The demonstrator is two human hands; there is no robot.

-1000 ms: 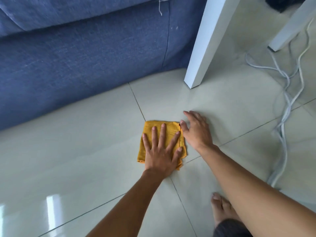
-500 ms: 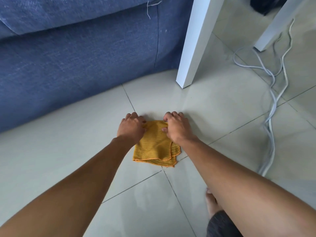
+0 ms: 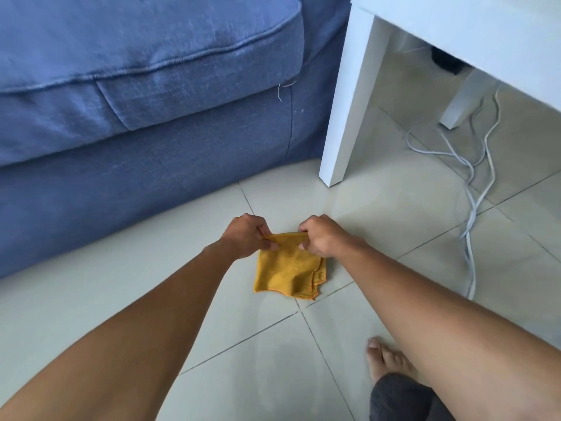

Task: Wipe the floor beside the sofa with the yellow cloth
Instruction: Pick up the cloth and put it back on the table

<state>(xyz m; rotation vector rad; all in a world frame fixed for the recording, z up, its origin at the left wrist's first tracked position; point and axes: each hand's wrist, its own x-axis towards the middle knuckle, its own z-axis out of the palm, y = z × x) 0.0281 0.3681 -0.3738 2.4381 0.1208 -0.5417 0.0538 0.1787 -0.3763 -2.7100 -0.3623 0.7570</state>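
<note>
The folded yellow cloth hangs by its far edge just above the pale tiled floor, its lower corners touching or nearly touching the tiles. My left hand pinches the far left corner and my right hand pinches the far right corner. The blue sofa fills the upper left, its base running along the floor a short way beyond the cloth.
A white table leg stands on the floor to the right of the sofa's corner. White cables trail across the tiles at the right. My bare foot and knee are at the bottom right.
My hands went from lying flat on and beside the cloth to gripping its far corners and lifting that edge off the floor. The view has tilted up, showing more sofa.
</note>
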